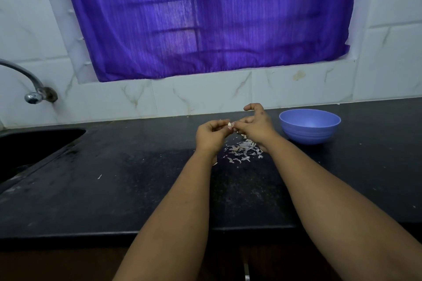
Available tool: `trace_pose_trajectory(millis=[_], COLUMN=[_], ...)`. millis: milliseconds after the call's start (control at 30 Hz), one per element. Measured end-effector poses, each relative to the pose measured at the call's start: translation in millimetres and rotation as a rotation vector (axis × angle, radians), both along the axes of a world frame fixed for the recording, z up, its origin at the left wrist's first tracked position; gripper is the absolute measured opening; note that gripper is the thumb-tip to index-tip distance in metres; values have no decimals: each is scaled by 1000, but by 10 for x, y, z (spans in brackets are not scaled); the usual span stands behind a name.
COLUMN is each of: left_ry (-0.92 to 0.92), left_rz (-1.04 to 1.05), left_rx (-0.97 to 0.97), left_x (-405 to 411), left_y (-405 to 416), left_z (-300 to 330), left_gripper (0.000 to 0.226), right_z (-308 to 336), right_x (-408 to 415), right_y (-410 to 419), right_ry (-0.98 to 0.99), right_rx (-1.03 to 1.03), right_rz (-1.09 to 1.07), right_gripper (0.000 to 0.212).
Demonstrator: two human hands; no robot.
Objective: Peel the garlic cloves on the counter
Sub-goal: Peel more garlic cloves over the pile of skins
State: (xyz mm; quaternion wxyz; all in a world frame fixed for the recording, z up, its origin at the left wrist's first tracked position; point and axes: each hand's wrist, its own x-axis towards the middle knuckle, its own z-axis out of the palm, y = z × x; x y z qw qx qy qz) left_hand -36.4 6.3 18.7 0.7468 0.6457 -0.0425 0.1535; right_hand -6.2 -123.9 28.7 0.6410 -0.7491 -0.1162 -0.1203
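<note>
Garlic clove (229, 124) pinched between left hand (211, 136) fingers and right hand (255, 126) fingers, above peels (242, 151).

Both forearms are bare from elbow to wrist, no sleeves in view. The left hand (211, 136) and right hand (255, 128) wear no rings, bands or gloves.

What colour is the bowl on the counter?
The bowl is light blue, slightly purplish, seen in the head view.
</note>
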Motion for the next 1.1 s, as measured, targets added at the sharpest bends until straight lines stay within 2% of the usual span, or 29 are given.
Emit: trace_pose_trajectory(millis=[233,400,767,1000,1100], left_ry=[18,0,-17,-26,-20], left_rz=[18,26,69,65,55], left_rx=[-28,-29,49,46,25], left_x=[18,21,32,23,32], left_y=[23,17,13,16,9], left_z=[-10,-12,-37,-34,-30], left_gripper=[17,14,11,11,10], right_z=[18,23,40,68,75], right_x=[-15,-49,-85,-131,-143], right_y=[1,-4,1,-11,-1], right_ry=[19,-47,-179,-197,-114], right_rx=[-9,-109,-318,-319,-265], right_rz=[53,30,-64,-75,-27], right_gripper=[52,57,54,48,42])
